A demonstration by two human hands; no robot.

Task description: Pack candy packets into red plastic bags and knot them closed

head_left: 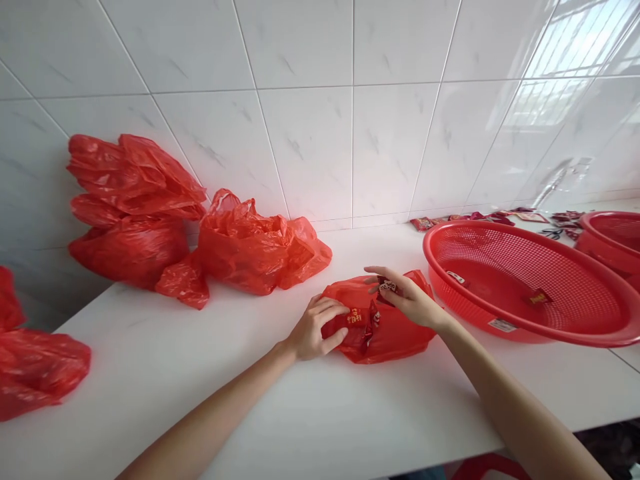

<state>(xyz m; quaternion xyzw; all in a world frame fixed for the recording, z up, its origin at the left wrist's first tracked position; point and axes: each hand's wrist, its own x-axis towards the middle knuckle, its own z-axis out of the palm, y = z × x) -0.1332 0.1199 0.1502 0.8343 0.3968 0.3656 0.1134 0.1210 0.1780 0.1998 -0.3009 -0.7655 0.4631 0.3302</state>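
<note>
A red plastic bag (400, 340) lies spread on the white counter in front of me. My left hand (316, 328) curls round a red packet (354, 317) with gold characters, at the bag's left side. Beside that packet, on the bag, sits a small shiny red wrapped snack (373, 320). Over the bag's right part, my right hand (407, 297) pinches a small dark packet (387, 288) with white lettering between thumb and fingers. What lies deeper in the bag is hidden.
A large red mesh basket (480, 313) with one packet (539, 297) inside stands right of the bag; a second basket (607, 243) is behind it. Small packets (425, 223) line the wall. Filled red bags (250, 247) stand at the left, one (40, 367) nearer me.
</note>
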